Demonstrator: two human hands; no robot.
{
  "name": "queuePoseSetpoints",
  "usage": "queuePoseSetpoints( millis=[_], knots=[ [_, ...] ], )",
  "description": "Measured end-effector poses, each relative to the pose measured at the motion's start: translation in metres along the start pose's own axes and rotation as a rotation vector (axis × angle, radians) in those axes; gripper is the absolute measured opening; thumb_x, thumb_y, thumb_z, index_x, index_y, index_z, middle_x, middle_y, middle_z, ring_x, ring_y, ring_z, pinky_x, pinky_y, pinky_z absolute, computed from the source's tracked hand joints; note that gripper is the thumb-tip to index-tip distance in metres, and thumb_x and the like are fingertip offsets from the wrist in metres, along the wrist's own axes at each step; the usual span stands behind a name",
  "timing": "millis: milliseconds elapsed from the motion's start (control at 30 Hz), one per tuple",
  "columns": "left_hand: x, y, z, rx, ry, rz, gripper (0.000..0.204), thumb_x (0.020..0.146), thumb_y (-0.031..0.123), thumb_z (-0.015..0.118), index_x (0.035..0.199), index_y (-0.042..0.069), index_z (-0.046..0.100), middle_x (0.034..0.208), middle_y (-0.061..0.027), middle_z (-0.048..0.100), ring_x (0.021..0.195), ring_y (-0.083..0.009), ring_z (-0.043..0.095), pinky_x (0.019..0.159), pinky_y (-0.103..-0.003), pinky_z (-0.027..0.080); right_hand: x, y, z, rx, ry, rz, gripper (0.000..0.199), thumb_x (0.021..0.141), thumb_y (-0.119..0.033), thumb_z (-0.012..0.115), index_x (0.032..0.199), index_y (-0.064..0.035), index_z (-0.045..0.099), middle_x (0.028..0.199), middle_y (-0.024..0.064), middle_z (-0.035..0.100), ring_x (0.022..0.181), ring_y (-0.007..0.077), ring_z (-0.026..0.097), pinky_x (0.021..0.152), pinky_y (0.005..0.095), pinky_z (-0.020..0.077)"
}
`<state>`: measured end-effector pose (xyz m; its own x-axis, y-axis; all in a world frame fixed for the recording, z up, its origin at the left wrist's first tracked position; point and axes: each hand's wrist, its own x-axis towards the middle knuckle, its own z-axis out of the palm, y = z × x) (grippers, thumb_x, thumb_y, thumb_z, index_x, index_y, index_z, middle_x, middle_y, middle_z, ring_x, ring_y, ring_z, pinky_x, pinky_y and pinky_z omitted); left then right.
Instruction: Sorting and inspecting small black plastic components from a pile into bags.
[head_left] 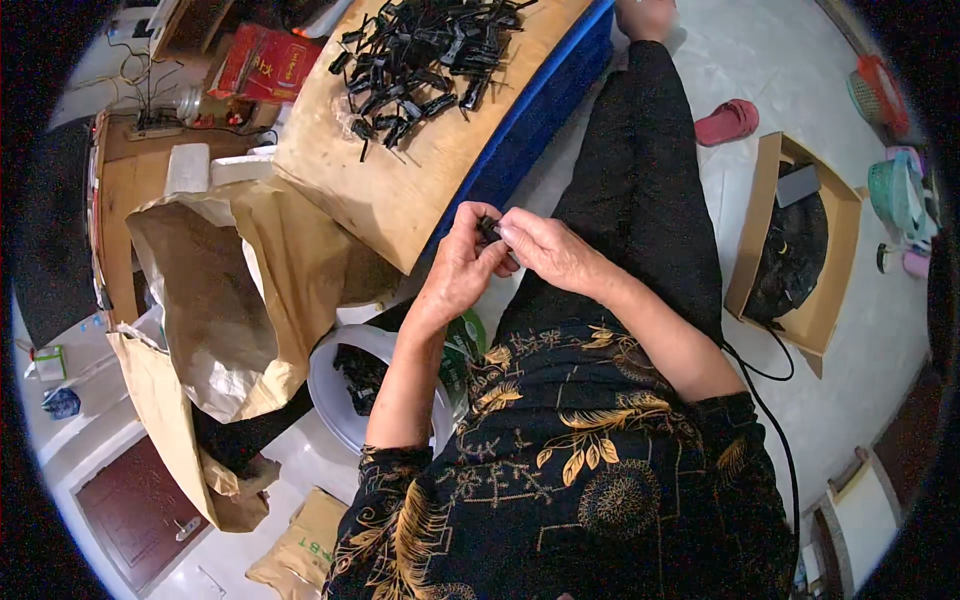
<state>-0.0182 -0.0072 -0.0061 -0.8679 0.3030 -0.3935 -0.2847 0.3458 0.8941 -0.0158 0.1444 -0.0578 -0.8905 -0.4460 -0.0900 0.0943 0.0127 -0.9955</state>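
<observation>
Above my lap, both hands meet around a small black plastic part [489, 229]. My left hand [462, 265] has its fingers curled about the part from the left. From the right, my right hand [550, 250] pinches at it with thumb and forefinger pressed together. The fingers cover most of the part, so its full shape is hidden. Beyond my hands, a heap of black plastic parts [425, 65] with thin stems lies on the wooden board [330, 165]. A white bucket [325, 395], partly behind my left forearm, holds more black pieces.
An open brown paper sack [290, 290] stands left of the board, which has a blue side [540, 110]. To the right, a cardboard box [835, 270] contains a black bundle and a grey block. A cable [775, 430] runs near my right elbow. A pink slipper [727, 122] lies on the floor.
</observation>
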Motion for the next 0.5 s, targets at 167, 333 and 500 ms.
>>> queuePoseSetpoints(
  millis=[167, 333, 500],
  knots=[
    [0.005, -0.008, 0.005, 0.064, 0.086, 0.060, 0.021, 0.083, -0.001, 0.051, 0.099, 0.003, 0.038, 0.068, -0.0066, 0.055, 0.060, -0.0117, 0.057, 0.053, -0.025, 0.047, 0.004, 0.007, 0.004, -0.043, 0.049, -0.003, 0.019, 0.091, -0.019, 0.042, 0.085, -0.0020, 0.046, 0.062, 0.0105, 0.047, 0.057, 0.0217, 0.048, 0.053, 0.0329, 0.0395],
    [0.010, -0.013, 0.010, 0.295, 0.250, 0.077, 0.022, 0.079, 0.000, 0.052, 0.097, 0.003, 0.040, 0.068, -0.0172, 0.054, 0.064, -0.0295, 0.060, 0.056, -0.036, 0.045, 0.012, 0.016, 0.013, -0.089, 0.166, -0.043, 0.016, 0.091, -0.017, 0.043, 0.086, -0.0030, 0.047, 0.058, 0.0070, 0.044, 0.053, 0.0138, 0.045, 0.050, 0.0300, 0.0387],
    [0.021, -0.013, 0.010, 0.368, 0.276, 0.087, 0.019, 0.081, 0.003, 0.052, 0.096, 0.003, 0.040, 0.071, -0.0179, 0.055, 0.066, -0.0295, 0.059, 0.056, -0.036, 0.045, 0.022, 0.031, 0.016, 0.010, 0.201, -0.037, 0.018, 0.092, -0.019, 0.042, 0.088, -0.0030, 0.048, 0.057, 0.0013, 0.042, 0.050, 0.0098, 0.041, 0.047, 0.0266, 0.0363]
  ],
)
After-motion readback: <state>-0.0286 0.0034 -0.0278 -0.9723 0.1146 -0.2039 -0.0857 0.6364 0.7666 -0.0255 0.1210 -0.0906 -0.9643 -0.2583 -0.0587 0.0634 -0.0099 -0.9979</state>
